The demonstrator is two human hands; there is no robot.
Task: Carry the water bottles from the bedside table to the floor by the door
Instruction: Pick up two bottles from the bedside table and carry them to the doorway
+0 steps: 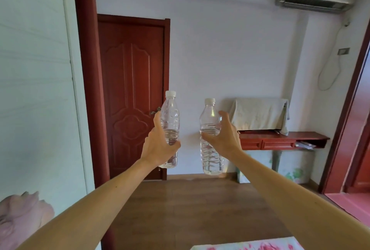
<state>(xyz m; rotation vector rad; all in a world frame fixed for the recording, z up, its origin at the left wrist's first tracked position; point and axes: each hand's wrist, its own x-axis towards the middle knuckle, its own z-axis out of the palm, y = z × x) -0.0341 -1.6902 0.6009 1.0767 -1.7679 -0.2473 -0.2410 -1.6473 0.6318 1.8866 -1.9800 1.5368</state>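
You're holding two clear ribbed plastic bottles upright in mid-air, white-capped and partly filled. Your left grip (158, 145) is wrapping the left bottle (170, 113); your right grip (226, 135) is clasping the right bottle (210, 155). Behind them are a panelled red-brown door (132, 81) and a wood-plank floor (190, 209).

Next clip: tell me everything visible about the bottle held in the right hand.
The right-hand bottle is clear plastic with no label showing. It has a white screw cap, smooth shoulders and a ribbed lower body. Water fills it to just over half. It is upright in mid-air. The right hand grips its middle from the right, fingers curled round it. Nothing else touches it.
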